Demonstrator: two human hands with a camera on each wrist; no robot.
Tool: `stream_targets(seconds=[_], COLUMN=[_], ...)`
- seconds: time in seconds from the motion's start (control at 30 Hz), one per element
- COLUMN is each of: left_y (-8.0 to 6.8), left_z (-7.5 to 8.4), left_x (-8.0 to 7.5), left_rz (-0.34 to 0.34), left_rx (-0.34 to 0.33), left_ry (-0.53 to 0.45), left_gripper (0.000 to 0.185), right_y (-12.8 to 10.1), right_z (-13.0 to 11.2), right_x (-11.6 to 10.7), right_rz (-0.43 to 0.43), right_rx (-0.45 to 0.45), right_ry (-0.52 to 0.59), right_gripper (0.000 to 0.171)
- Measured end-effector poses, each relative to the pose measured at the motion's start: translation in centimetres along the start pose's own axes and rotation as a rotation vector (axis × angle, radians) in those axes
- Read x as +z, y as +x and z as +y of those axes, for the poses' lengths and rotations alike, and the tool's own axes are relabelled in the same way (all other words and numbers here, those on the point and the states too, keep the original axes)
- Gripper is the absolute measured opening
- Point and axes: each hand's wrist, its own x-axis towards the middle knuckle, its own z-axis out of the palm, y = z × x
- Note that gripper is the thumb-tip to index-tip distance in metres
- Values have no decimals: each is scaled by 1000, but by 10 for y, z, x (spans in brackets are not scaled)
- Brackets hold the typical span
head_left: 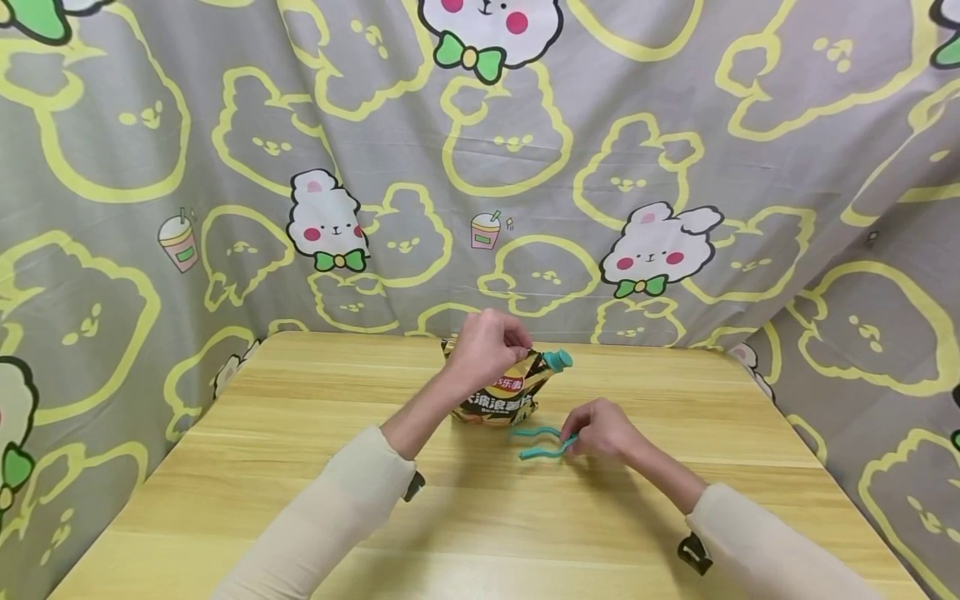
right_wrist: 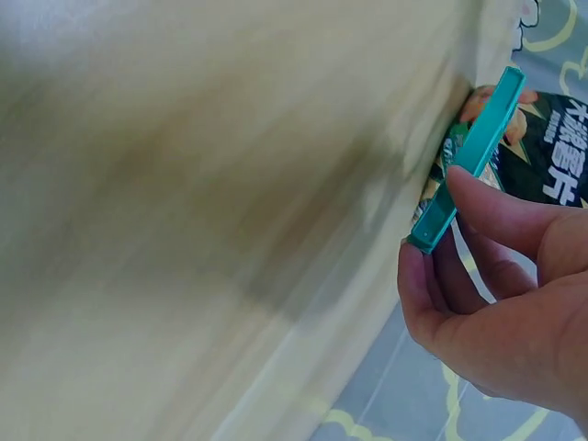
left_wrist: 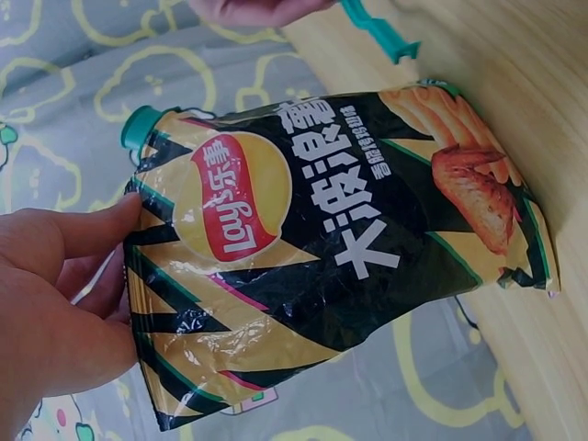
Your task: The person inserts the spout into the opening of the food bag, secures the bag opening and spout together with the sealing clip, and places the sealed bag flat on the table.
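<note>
Cream sleeves [head_left: 322,517] fill the near edge of the head view, running forward over the wooden table [head_left: 225,467]. On the left side, the left hand [head_left: 486,343] pinches the folded top of a black-and-yellow chip bag [head_left: 501,400], fingers curled round the crimped edge; the left wrist view shows thumb and fingers [left_wrist: 87,230] pressed against the bag's top beside a teal cap-like piece [left_wrist: 138,124] at its corner. The bag stands roughly upright near the middle of the table, just below the left hand and just left of the right. Further right, the right hand [head_left: 603,429] grips one end of a wavy teal sealing clip [head_left: 543,443], whose open arms lie on the table pointing toward the bag's foot. As a judgement, the fold could spring loose if the left pinch eases, since the foil looks stiff and slippery; the clip, held only at its end, could twist or slip. The bag may also tip, being light and held only from above
</note>
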Motion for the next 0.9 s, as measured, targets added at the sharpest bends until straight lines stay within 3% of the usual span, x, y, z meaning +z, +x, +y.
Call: stream_targets(seconds=[0.4,0.9], left_y=[-1,-1], left_z=[0,-1], left_x=[0,-2], left_rz=[7,15], left_rx=[-1,-8], left_ry=[6,33], left_gripper=[8,6], right_y=[-2,-6], right_z=[0,6], right_x=[-25,-51], right_rz=[30,73], right_rx=[17,29], right_ry=[43,-25], right_gripper=[11,9])
